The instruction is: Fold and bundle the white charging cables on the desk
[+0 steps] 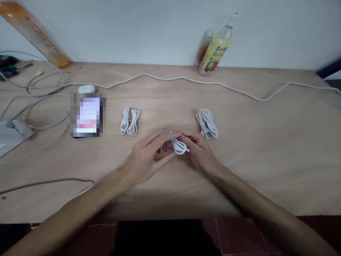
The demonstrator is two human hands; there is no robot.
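Both my hands meet over the middle of the wooden table (255,149). My left hand (149,156) and my right hand (198,151) pinch a small coiled white cable (179,146) between their fingertips, just above the tabletop. A folded white USB cable (130,121) lies to the left of my hands. Another bundled white cable (207,123) lies just beyond my right hand.
A phone (87,115) with a lit screen lies at the left, a white earbud case (86,89) behind it. A long white cord (213,83) runs across the back. A juice bottle (215,48) stands at the wall. Loose cords and a white adapter (13,129) crowd the far left.
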